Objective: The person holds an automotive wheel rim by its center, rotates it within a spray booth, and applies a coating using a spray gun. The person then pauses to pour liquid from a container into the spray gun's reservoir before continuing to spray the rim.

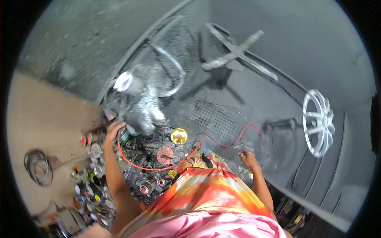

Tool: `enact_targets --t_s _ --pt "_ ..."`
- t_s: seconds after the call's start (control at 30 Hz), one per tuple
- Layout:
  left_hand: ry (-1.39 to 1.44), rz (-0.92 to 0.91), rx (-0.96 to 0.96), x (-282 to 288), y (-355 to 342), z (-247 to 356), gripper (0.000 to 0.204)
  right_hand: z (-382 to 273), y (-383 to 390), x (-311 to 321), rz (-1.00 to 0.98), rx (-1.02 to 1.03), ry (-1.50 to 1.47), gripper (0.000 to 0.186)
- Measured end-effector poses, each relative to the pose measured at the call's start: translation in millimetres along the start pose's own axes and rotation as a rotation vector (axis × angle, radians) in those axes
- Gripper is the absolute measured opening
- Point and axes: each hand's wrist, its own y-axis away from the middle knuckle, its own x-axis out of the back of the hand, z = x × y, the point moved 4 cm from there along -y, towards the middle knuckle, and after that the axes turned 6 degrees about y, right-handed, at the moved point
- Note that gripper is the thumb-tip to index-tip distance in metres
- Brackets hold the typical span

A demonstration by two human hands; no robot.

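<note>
My left hand (113, 132) reaches to the cluttered work surface on the left, its fingers wrapped round a green can (124, 135). An orange-red hose (152, 169) starts just below that hand, curves past my body and runs on to the right. My right hand (249, 159) is at the right of my waist, its fingers curled in. Whatever may be between those fingers is too small to make out. A gold-coloured open tin (179, 136) and a pink crumpled rag (164, 155) lie between my hands, nearer the left one.
A silver-grey cross-shaped base (236, 51) stands at the far side of the grey-coated booth. To the right is a silver ribbed round frame (318, 123). Several tins and jars (95, 174) crowd the left. A coil of dark wire (38, 167) rests on the brown surface.
</note>
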Motion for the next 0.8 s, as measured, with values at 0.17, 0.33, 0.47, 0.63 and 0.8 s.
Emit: enact_targets --t_s 0.17,0.33,0.47,0.63,0.8 --pt "-0.572 0.403 -0.279 29.8 5.3 -5.1 0.056 117.2 36.1 -25.9 -0.032 -0.181 0.002 0.044" --pt "-0.648 0.857 -0.77 -120.5 80.8 107.8 0.031 206.7 114.4 -45.9 0.003 -0.465 -0.081 0.042" --pt "-0.519 0.372 -1.12 -306.6 100.3 175.0 0.018 239.2 163.5 -55.7 0.083 -0.594 -0.293 0.036" --pt "-0.49 -0.167 -1.175 -494.1 96.3 211.2 0.016 251.9 186.3 -66.5 0.418 -0.612 -0.348 0.031" --pt "-0.497 -0.572 -1.164 -665.0 115.1 227.8 0.023 227.9 196.2 -61.1 0.596 -0.563 -0.587 0.029"
